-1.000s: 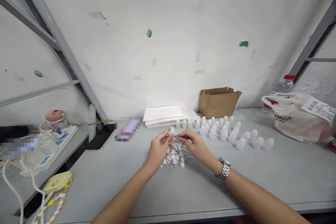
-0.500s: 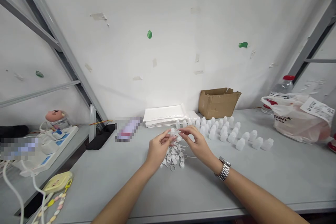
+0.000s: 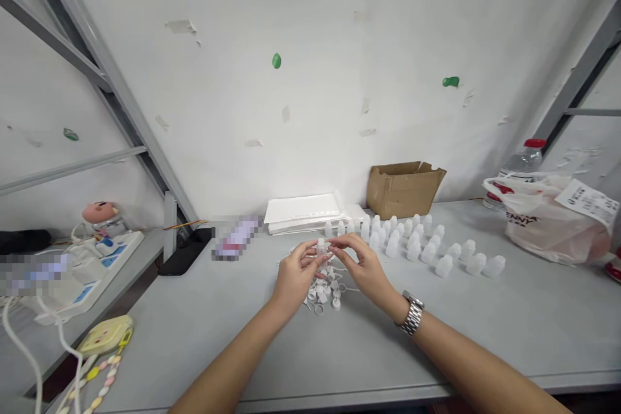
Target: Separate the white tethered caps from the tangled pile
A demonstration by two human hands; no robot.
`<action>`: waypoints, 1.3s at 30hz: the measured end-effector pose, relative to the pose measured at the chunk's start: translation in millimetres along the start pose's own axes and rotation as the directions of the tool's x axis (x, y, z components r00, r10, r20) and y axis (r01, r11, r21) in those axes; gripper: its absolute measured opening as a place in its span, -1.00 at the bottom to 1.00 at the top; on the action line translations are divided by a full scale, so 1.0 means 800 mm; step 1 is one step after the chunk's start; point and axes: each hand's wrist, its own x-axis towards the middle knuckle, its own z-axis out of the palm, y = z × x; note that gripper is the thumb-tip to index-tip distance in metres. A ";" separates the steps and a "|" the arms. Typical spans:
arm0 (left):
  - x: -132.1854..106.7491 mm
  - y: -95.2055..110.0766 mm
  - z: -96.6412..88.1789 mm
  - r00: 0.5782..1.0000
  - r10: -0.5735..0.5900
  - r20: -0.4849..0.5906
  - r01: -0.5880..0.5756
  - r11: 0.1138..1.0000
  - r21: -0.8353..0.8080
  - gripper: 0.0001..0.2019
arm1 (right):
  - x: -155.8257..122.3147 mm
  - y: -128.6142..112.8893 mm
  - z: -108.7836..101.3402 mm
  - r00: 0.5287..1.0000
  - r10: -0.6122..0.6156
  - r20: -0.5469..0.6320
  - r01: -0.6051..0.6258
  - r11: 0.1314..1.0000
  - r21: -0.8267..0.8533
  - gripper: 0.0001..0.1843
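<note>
From the head camera, the left hand [image 3: 292, 276] pinches a small white dropper bottle [image 3: 321, 246] upright just above the pile of loose caps [image 3: 324, 288], while the fingers [image 3: 339, 247] of the right hand [image 3: 365, 266] close on its top (whether they grip a cap there is too small to tell). Right of that pile on the grey bench [image 3: 339, 349], a cluster of finished bottles [image 3: 417, 244] stands capped in rows before the cardboard box [image 3: 403, 189]. Judging by the many caps under the hands, a good share of the work looks left to do.
</note>
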 end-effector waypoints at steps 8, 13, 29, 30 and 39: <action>-0.005 0.004 0.004 0.998 0.023 0.066 -0.022 1.000 -0.009 -0.71 | 0.000 0.001 0.003 0.994 0.111 0.010 -0.111 0.987 0.115 -0.85; -0.007 0.005 0.005 0.998 0.026 0.065 -0.028 0.999 0.021 -0.75 | 0.001 0.001 0.002 0.992 0.125 0.035 -0.128 0.984 0.122 -0.87; -0.008 0.008 0.007 0.996 0.011 0.087 -0.009 1.000 -0.021 -0.74 | 0.001 0.007 0.001 0.993 0.081 0.086 -0.090 0.991 0.099 -0.89; -0.007 0.007 0.007 0.996 0.008 0.088 -0.006 1.000 -0.026 -0.74 | 0.000 0.007 0.001 0.994 0.065 0.085 -0.073 0.993 0.089 -0.91; -0.005 0.009 0.005 0.996 0.032 0.080 -0.027 0.998 -0.059 -0.72 | 0.000 0.006 0.004 0.995 0.090 0.046 -0.095 0.987 0.128 -0.85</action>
